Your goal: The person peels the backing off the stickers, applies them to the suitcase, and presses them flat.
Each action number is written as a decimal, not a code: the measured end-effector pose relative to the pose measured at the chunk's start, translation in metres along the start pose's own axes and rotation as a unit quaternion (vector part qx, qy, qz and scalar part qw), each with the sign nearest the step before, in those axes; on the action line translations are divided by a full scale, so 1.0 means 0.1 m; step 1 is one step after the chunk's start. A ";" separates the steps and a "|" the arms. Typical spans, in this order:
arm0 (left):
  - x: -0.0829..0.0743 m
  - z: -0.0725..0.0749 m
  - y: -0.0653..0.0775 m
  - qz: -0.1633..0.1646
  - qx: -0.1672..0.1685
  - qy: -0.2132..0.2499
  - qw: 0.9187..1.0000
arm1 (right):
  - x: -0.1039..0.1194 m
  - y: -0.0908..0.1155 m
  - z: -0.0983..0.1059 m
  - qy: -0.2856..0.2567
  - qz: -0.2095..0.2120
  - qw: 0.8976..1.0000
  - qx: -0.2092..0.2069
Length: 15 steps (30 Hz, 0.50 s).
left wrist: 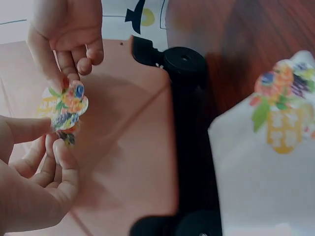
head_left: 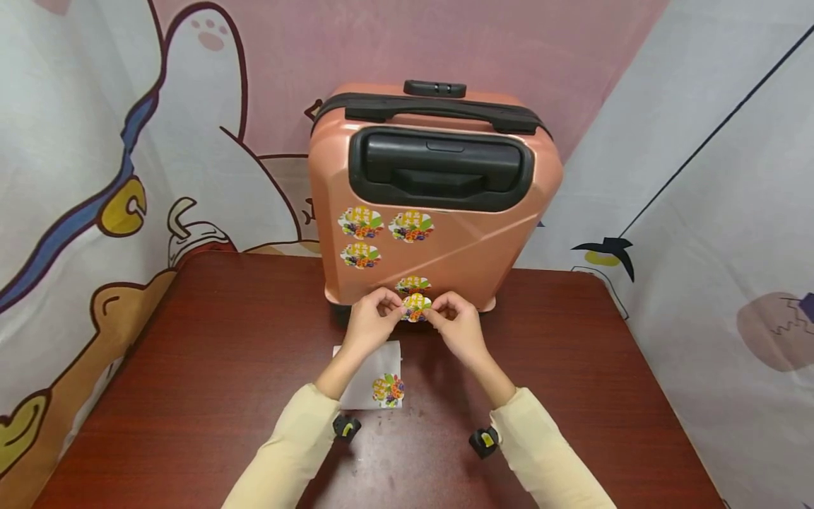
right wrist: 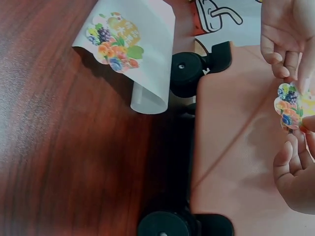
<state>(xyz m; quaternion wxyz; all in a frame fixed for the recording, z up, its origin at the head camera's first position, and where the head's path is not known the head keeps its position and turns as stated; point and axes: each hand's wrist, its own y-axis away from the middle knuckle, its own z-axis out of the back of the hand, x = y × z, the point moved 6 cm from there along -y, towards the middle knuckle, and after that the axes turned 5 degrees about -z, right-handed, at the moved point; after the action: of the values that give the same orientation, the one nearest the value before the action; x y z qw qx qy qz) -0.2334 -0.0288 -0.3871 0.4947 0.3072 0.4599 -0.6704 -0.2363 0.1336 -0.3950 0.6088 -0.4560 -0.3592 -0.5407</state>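
A fruit-printed sticker (head_left: 416,308) is pinched at its left edge by my left hand (head_left: 372,322) and at its right edge by my right hand (head_left: 459,326), thumbs and forefingers curled. It is held before the lower front of an upright rose-coloured suitcase (head_left: 477,244). Just above it, a similar sticker (head_left: 413,284) shows on the case, its lower part hidden. Three more stickers (head_left: 360,223) are higher up on the left side of the front. In the left wrist view, the held sticker (left wrist: 66,105) spans the gap between both hands.
White backing paper (head_left: 365,375) with one fruit sticker (head_left: 388,390) lies on the dark red table (head_left: 547,367), partly under the left forearm. Its edge curls in the right wrist view. Black wheels (right wrist: 186,73) are at the case's base. Behind hangs a cartoon-printed cloth (head_left: 273,63).
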 end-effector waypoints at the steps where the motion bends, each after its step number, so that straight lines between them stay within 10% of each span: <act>1: -0.03 -0.01 -0.01 -0.003 -0.004 0.002 1.000 | 0.00 -0.01 0.01 -0.002 0.001 1.000 -0.004; 15: -0.30 -0.08 -0.13 -0.079 -0.084 -0.026 0.993 | 0.13 -0.06 0.19 -0.012 0.016 0.998 -0.052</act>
<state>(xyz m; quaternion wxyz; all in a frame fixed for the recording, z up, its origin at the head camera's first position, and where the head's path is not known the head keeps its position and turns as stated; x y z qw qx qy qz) -0.2366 -0.0086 -0.3605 0.4755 0.2097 0.5247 -0.6742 -0.2389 0.1475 -0.3756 0.5889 -0.4989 -0.3306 -0.5431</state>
